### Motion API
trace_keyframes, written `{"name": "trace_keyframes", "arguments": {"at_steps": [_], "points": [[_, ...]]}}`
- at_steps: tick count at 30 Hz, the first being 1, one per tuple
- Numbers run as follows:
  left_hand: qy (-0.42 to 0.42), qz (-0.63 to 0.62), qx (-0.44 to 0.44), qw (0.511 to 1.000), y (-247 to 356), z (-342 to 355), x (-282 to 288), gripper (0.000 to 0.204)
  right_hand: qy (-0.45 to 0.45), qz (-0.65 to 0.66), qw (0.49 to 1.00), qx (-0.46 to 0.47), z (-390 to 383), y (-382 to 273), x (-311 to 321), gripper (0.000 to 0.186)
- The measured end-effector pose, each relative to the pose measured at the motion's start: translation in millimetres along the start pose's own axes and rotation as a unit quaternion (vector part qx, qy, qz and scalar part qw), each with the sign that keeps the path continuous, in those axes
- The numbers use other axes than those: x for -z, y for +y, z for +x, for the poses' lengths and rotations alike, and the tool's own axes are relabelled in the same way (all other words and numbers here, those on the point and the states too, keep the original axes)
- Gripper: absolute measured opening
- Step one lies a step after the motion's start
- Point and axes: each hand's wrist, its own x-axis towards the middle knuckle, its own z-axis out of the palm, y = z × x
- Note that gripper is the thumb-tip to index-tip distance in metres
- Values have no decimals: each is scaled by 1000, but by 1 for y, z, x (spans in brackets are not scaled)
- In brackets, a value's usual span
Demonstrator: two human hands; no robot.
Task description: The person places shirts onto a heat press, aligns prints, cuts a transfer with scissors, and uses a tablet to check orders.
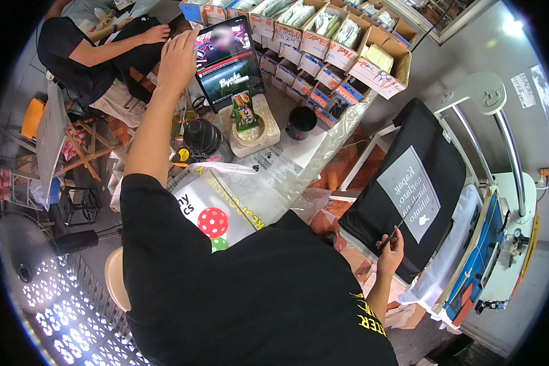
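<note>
My left arm reaches to the far side, where my left hand (178, 61) is closed at the upper left edge of a tablet (229, 64) with a lit screen. The tablet leans upright behind a pale stone-like bowl (256, 131), in which a green and orange snack packet (245, 113) stands. On the right, my right hand (391, 255) pinches a slim, dark, pointed tool (387, 241), partly hidden by the fingers. It is over a black cloth (372, 210) stretched on the press bed, close to a grey printed transfer sheet (412, 192) lying on that cloth.
A black cup (301, 122), a dark round-lidded container (202, 136) and a printed plastic bag (219, 207) stand or lie on the table. Cardboard boxes (341, 36) are stacked behind. The heat press (509, 183) stands at right. Another person (85, 55) sits far left; a fan (30, 244) stands nearer.
</note>
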Motion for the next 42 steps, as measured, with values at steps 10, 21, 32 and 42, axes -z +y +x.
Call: {"name": "trace_keyframes", "arguments": {"at_steps": [10,21,32,42], "points": [[98,-25,-33,994,15,-13,14,45,-8,-13,1000,0,3,4,3,42],[-124,-108,-192,968,11,-76,14,10,21,11,999,-29,11,4,2,40],[-137,-95,-206,964,9,-92,3,10,30,13,998,-44,14,-1,1,40],[-112,-101,-143,978,8,-85,5,12,31,30,999,-32,15,5,2,41]]}}
